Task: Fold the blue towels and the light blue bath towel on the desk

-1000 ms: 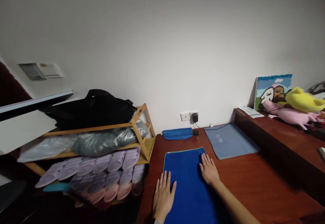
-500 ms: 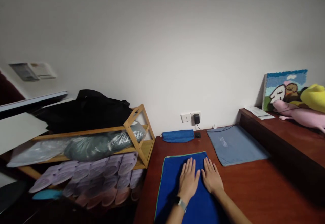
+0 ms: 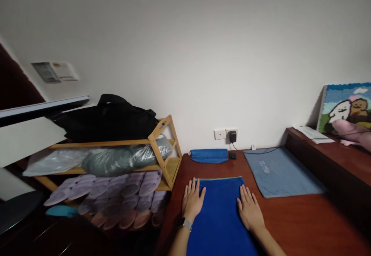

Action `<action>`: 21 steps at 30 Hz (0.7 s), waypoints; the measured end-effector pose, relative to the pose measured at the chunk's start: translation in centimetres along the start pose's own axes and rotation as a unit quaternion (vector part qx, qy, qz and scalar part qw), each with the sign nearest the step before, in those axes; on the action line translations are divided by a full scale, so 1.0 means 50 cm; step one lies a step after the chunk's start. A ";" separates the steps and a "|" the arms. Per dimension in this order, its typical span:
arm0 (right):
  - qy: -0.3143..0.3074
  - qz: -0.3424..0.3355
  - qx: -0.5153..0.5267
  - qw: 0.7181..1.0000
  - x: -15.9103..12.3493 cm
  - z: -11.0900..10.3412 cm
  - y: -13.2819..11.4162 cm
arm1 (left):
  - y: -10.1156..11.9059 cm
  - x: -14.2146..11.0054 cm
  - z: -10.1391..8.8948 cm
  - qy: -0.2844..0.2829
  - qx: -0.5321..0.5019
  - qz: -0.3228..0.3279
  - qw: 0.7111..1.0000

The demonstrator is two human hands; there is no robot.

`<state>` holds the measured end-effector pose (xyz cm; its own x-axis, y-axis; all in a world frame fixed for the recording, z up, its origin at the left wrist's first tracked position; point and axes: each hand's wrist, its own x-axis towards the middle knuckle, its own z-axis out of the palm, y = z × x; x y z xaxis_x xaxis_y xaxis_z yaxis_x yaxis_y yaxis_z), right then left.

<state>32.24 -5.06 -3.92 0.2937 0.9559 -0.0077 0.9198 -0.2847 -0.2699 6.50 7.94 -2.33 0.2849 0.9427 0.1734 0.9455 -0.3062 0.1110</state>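
Note:
A dark blue towel [image 3: 220, 213] lies flat on the reddish wooden table [image 3: 292, 225] in front of me. My left hand [image 3: 193, 202] rests flat on the towel's left edge, fingers stretched out and pointing away. On the right edge lies my right hand [image 3: 249, 211], also flat with its fingers apart. A watch sits on my left wrist. Neither hand holds anything.
A folded blue towel [image 3: 209, 155] lies by the wall near a socket with a black plug [image 3: 232, 136]. A grey-blue cloth [image 3: 282, 172] is spread to the right. A wooden rack [image 3: 162, 151] with slippers, bags and a black bag stands left. A raised ledge carries a picture [image 3: 344, 107].
My hands were together at the towel's middle half a second ago; now they have slid apart to its left and right edges. The view has shifted a little to the left.

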 end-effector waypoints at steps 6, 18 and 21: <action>0.028 -0.013 -0.021 0.999 0.050 -0.019 0.006 | 0.014 -0.007 0.002 0.018 -0.007 0.006 1.000; 0.008 -0.013 -0.015 1.000 0.109 -0.007 0.001 | 0.013 0.000 0.003 0.022 -0.011 0.004 1.000; 0.002 -0.010 -0.010 1.000 0.108 -0.018 -0.010 | 0.013 0.002 0.001 0.020 -0.003 0.008 1.000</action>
<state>33.58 0.21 -2.95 0.2765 0.9610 0.0008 0.9302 -0.2674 -0.2513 7.15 7.85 -2.27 0.2933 0.9319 0.2133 0.9400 -0.3217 0.1132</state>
